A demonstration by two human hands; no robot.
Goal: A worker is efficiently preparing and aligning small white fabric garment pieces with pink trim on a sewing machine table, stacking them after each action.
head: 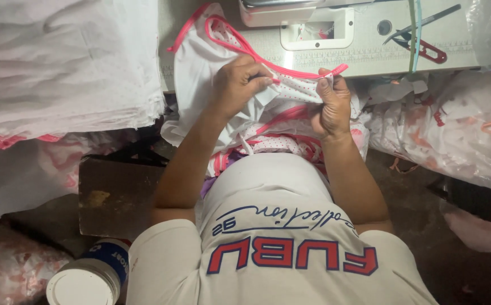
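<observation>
At the frame's upper middle, the left hand (237, 85) and right hand (331, 104) stretch a white dotted cloth piece with pink elastic trim (290, 85) taut. Both sets of fingers pinch its edge, keeping the trim straight before the pale sewing-machine table (369, 51)

hands: two, a left hand (237, 85) and a right hand (331, 104)
scissors (420, 36): one pair
sewing machine (313, 22): one
white cloth stack (64, 62): one
round tub (90, 277): one
plastic bag of cloth (454, 130): one

One head camera looks steeply down, close over the person's lap, toward the table's (369, 62) near edge.
</observation>
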